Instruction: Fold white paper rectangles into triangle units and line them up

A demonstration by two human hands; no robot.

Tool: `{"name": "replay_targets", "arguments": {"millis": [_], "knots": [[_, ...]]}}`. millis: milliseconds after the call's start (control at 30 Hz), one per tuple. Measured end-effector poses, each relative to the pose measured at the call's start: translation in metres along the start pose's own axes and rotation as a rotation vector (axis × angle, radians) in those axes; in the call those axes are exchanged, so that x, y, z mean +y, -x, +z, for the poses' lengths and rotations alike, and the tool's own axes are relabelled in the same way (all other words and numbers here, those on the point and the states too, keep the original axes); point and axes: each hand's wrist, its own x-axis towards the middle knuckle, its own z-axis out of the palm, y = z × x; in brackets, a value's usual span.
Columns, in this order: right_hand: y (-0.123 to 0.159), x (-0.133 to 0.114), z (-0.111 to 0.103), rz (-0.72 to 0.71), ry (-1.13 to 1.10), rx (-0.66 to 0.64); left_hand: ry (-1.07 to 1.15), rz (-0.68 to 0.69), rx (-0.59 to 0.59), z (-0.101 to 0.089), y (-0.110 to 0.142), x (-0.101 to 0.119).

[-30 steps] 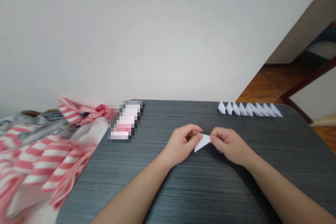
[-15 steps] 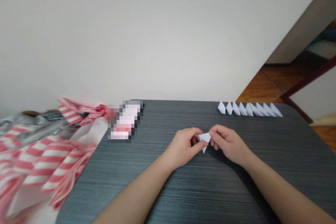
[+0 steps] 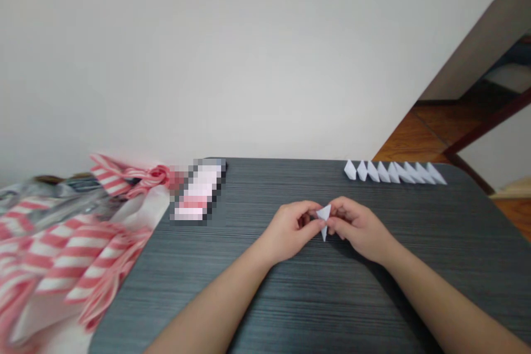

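A small piece of folded white paper [image 3: 324,213] is pinched between my two hands, above the middle of the dark table [image 3: 265,298]. My left hand [image 3: 292,231] grips its left side between thumb and fingers. On the right side, the thumb and fingers of my right hand [image 3: 355,225] press against it. The paper's wide end points away from me and its narrow tip sticks out below my thumbs. Part of it is hidden by my fingertips.
Several folded white paper pieces [image 3: 384,172] stand in a row at the table's back right. A pixelated flat object [image 3: 199,191] lies at the back left. Red-and-white striped cloth [image 3: 78,254] is heaped left of the table. A pale wall [image 3: 265,55] rises behind.
The paper has turned so its tip points down toward me, and it looks narrower. My left thumb has come across it, and my right thumb and fingers have moved left to meet it.
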Motion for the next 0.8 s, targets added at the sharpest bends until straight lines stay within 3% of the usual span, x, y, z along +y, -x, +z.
{"name": "replay_targets", "arguments": {"millis": [433,800], "knots": [[0.0005,-0.0046,-0.0001,-0.005,0.013,-0.008,0.045,-0.004,-0.074,-0.002,0.0017,0.0011],[0.0017,0.0013,-0.0014,-0.071,0.1,0.023,0.05,-0.025,-0.043,-0.0007,0.002,0.0017]]}}
